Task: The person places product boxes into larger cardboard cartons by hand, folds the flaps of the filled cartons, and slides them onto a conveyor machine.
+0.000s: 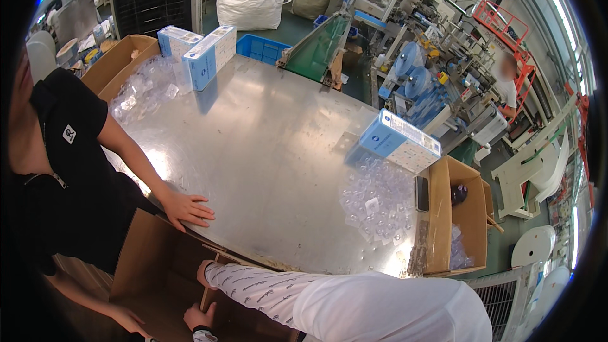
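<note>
A factory packing floor: a large steel surface carries blue-and-white boxes, with cardboard cartons at its edges, production machines and bulk sacks beyond.

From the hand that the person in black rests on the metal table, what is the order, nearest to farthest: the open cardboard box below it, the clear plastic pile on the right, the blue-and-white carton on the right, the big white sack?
From the resting hand:
1. Open cardboard box, just below, at the table's near edge.
2. Clear plastic pile, across the table, right.
3. Blue-and-white carton, behind that pile.
4. White sack, on the floor beyond the table.
</note>
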